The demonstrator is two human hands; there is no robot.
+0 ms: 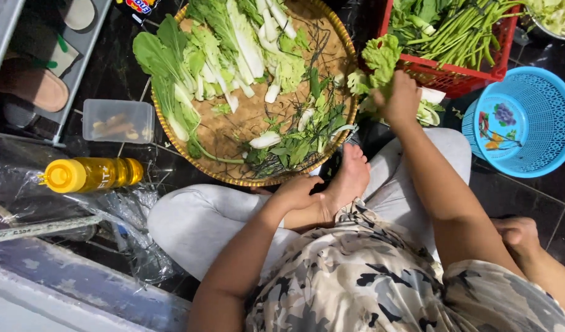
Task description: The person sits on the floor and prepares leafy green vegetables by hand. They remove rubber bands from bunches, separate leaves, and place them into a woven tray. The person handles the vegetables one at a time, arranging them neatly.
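Head view. My right hand [398, 98] is extended forward, arm nearly straight, closed around a bunch of crinkled green leafy vegetable [381, 58] held between the round woven bamboo tray [341, 37] and the red plastic crate [464, 79]. My left hand [298, 192] rests loosely curled, empty, against my foot. Gripping low on the stems would, I judge, spare the leaves.

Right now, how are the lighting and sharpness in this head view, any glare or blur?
Head view: even overhead light, greens on the woven tray sharp; glare on the dark tile floor and the plastic sheet; right hand slightly soft, lower left corner dim.
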